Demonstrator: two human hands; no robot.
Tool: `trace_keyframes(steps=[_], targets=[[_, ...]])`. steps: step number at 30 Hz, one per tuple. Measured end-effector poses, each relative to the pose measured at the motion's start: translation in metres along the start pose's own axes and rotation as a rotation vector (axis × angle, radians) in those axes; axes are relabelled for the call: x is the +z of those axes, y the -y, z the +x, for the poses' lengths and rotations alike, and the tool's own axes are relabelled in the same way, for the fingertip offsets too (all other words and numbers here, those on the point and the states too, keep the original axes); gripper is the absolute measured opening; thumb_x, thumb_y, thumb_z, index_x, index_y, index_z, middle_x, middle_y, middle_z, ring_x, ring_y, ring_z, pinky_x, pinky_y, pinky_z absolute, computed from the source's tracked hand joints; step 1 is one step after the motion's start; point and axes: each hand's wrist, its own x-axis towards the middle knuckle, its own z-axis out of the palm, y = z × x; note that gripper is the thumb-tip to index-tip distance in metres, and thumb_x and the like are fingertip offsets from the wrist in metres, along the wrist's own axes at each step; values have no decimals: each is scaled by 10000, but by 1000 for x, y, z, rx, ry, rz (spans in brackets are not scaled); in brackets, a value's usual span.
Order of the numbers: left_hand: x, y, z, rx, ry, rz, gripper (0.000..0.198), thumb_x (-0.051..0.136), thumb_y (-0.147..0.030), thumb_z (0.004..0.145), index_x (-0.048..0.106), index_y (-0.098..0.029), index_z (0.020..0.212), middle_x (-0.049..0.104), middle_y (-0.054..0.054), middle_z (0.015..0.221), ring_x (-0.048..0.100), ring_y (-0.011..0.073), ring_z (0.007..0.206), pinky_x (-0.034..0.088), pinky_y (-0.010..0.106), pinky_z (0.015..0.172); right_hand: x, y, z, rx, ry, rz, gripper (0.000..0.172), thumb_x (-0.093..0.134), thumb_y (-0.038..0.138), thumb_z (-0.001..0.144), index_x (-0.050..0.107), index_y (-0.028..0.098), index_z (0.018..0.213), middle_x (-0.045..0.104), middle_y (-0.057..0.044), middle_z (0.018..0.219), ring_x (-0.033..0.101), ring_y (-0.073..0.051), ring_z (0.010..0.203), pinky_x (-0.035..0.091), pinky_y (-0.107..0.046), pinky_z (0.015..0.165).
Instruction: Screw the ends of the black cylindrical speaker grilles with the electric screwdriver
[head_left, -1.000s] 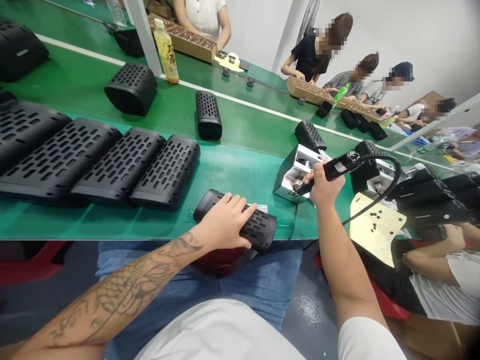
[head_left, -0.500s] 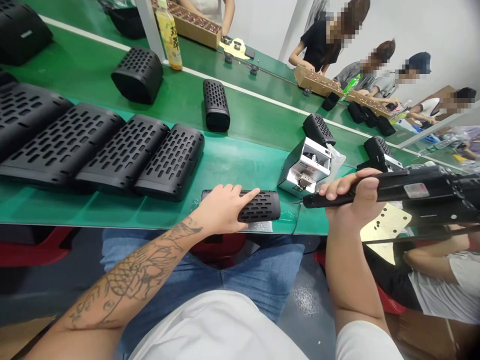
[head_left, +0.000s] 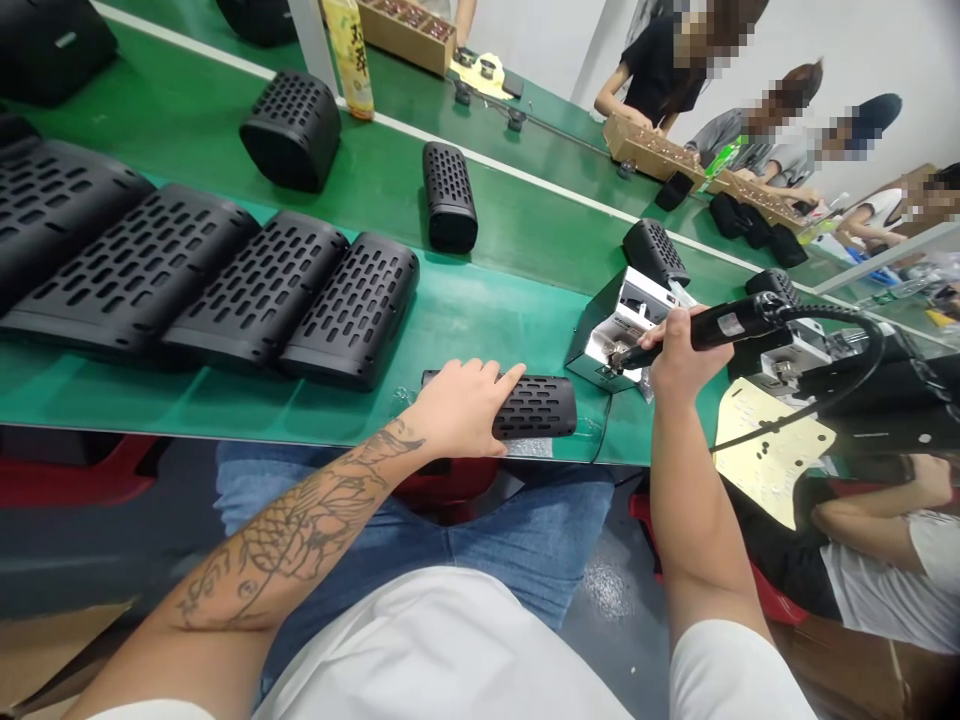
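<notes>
Left hand (head_left: 457, 410) is down on the small perforated housing (head_left: 541, 405), which lies on its side at the near edge of the counter (head_left: 487, 320). The fingers are spread over its top, pinning it, and its right end sticks out past the fingertips.

Right hand (head_left: 679, 355) is further out and to the right, fingers closed round the electric screwdriver (head_left: 731, 325). The bit tip is at the mouth of the silver screw feeder (head_left: 604, 325), and the cable (head_left: 862, 345) loops off right. Can't tell if a screw is on the bit.

My read on doing this cleanly: bit square to the feeder slot, light push, no sideways drag. The left hand only has to stop the housing rolling, so leave the exposed end clear of fingers.

- **Right of the right forearm:** yellow plate (head_left: 765, 450) with dark dots.
- **Left of the housing:** row of large slotted shells (head_left: 225, 290), side by side and touching.
- **Further out:** a short housing (head_left: 448, 195) and a rounder one (head_left: 292, 130), well apart.
- **Far side:** bottle (head_left: 352, 50) and wooden trays (head_left: 652, 150) with co-workers at them.
</notes>
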Motion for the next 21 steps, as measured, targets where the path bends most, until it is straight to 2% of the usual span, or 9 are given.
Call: trace_keyframes(steps=[4,7,10,12,14,17,19,21], targets=[[1,2,-1,34,12,12,1181,890,-571,915,382,-160,1899,734,257,1498,748,467,1316,573,514,1017,-6,8,-6,19,54,17,507,974,639,945,604,293,971,609,107,591,596,-150,469,578,-345,569],[-4,9,-4,62,33,-12,1118,871,-499,915,405,-208,1889,758,233,1482,776,461,1289,600,516,1018,-6,29,-12,29,16,83,479,947,638,969,627,282,987,611,120,597,596,-141,457,591,-330,550],[-28,27,4,-17,11,-96,1217,873,-587,913,298,-252,1932,762,217,1535,801,453,1290,626,509,1046,-11,56,-16,54,-88,213,466,943,634,962,644,278,990,608,139,585,560,-131,416,586,-314,496],[-56,43,26,-166,-52,-199,1289,843,-724,924,211,-270,1953,755,222,1576,815,459,1290,642,510,1043,-16,72,-16,55,-126,272,451,949,619,957,662,273,996,618,138,584,553,-132,407,587,-312,483],[-87,60,70,-311,-143,-329,1272,804,-819,931,246,-275,1936,764,217,1588,819,463,1305,651,505,1050,-21,83,-14,50,-132,296,448,964,611,945,680,268,992,634,127,592,568,-139,417,593,-322,483],[-120,81,169,-442,-303,-459,1240,866,-763,916,326,-237,1900,738,223,1654,764,463,1454,616,500,1189,-20,90,-12,50,-114,303,466,993,608,927,682,266,986,640,116,600,582,-148,418,593,-333,483],[-128,87,241,-521,-344,-494,1248,933,-686,896,340,-233,1897,704,235,1702,726,452,1527,575,509,1275,-16,90,-13,41,-97,288,442,991,585,942,693,264,1001,647,109,608,593,-152,418,598,-339,491],[-129,86,304,-602,-350,-499,1262,961,-628,904,324,-210,1909,662,273,1742,695,441,1580,540,516,1326,-14,91,-16,34,-64,278,371,981,527,962,725,265,1021,676,95,631,610,-155,436,616,-349,513]])
